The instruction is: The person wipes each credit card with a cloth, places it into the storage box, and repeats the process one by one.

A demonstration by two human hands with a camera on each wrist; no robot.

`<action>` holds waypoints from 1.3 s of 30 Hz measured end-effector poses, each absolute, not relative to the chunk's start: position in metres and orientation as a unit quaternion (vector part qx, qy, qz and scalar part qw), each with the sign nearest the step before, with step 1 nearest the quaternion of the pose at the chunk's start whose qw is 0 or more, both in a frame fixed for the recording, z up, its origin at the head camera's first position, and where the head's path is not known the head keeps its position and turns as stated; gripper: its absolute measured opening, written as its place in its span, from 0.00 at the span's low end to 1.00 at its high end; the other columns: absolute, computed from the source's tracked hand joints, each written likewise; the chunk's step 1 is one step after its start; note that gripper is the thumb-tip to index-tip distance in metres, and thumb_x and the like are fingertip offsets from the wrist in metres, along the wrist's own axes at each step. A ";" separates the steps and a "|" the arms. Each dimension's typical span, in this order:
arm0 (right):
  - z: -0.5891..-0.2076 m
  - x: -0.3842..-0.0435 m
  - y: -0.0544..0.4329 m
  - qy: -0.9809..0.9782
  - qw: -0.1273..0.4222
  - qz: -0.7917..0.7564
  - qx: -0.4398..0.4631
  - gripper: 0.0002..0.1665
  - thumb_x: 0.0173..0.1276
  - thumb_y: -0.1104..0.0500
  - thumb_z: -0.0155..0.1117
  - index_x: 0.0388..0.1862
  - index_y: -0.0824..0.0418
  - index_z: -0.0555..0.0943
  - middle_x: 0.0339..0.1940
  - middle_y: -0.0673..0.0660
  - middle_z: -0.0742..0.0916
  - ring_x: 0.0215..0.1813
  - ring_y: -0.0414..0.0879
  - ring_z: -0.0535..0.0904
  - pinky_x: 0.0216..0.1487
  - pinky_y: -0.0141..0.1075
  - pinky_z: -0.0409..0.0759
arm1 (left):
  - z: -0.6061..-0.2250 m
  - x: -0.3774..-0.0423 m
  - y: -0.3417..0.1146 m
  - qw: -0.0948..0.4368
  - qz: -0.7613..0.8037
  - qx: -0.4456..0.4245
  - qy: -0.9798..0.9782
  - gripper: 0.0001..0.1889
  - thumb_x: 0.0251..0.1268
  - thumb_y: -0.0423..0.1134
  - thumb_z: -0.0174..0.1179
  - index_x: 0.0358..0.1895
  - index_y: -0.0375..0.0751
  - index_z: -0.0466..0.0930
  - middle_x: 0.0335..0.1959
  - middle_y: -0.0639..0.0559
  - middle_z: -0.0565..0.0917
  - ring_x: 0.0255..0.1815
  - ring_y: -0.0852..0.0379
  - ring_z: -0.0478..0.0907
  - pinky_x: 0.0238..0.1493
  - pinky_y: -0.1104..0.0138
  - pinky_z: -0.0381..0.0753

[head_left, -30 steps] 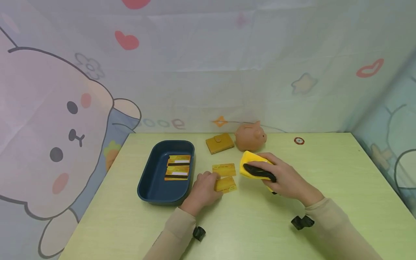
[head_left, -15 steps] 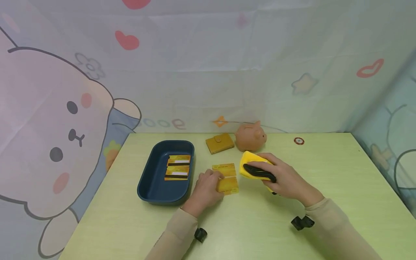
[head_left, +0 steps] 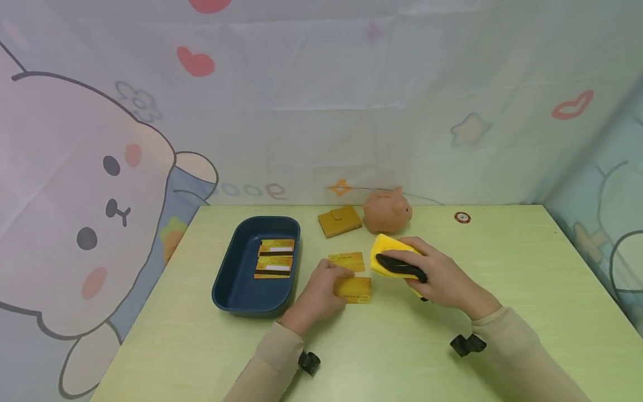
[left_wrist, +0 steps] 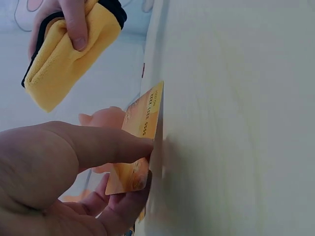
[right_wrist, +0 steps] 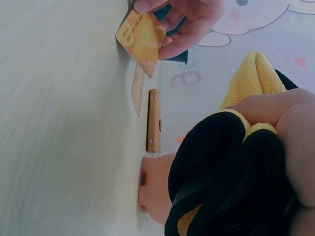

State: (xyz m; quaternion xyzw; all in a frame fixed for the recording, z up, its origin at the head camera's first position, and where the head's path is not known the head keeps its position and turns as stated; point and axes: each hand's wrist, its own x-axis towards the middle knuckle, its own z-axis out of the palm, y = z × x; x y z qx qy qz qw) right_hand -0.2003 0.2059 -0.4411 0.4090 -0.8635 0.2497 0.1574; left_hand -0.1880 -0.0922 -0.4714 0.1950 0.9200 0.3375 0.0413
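Note:
My left hand (head_left: 321,291) pinches a gold bank card (head_left: 354,290) between thumb and fingers; in the left wrist view the card (left_wrist: 142,128) stands tilted up off the table. A second gold card (head_left: 348,261) lies flat on the table just behind it. My right hand (head_left: 438,272) grips a folded yellow cloth (head_left: 389,251) with a black edge, held above the table to the right of the cards. In the right wrist view the bunched cloth (right_wrist: 258,78) fills the lower right, and the left hand with its card shows at the top.
A dark blue tray (head_left: 221,290) stands left of my left hand, with two gold cards (head_left: 273,268) lying in it, stripe side up. At the back are a mustard card wallet (head_left: 340,221) and a pink piggy bank (head_left: 387,212). A small red-and-white disc (head_left: 462,218) lies back right.
The near card has been raised and turned straighter in my left hand, shifting slightly right. My left fingers have moved up a little. The right hand and cloth have stayed put.

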 end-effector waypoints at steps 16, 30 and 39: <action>-0.442 -0.200 0.201 -0.863 0.154 0.249 0.411 0.44 0.61 0.69 0.77 0.74 0.42 0.77 0.69 0.56 0.78 0.60 0.52 0.80 0.50 0.49 0.87 | -0.472 -0.194 -0.097 0.070 0.492 0.144 0.856 0.23 0.57 0.24 0.72 0.57 0.40 0.86 0.49 0.44 0.87 0.47 0.50 0.85 0.54 0.53 0.87; -0.440 -0.198 0.200 -0.865 0.152 0.247 0.410 0.44 0.61 0.70 0.77 0.73 0.42 0.77 0.69 0.56 0.78 0.60 0.51 0.80 0.50 0.49 0.87 | -0.476 -0.193 -0.095 0.052 0.492 0.142 0.857 0.18 0.60 0.27 0.71 0.53 0.44 0.87 0.43 0.47 0.89 0.41 0.56 0.84 0.47 0.59 0.86; -0.443 -0.200 0.197 -0.862 0.157 0.247 0.414 0.45 0.60 0.71 0.77 0.73 0.42 0.77 0.68 0.56 0.79 0.58 0.52 0.81 0.48 0.49 0.87 | -0.476 -0.193 -0.094 0.063 0.513 0.136 0.845 0.17 0.60 0.29 0.70 0.52 0.46 0.87 0.38 0.51 0.87 0.39 0.57 0.83 0.41 0.63 0.83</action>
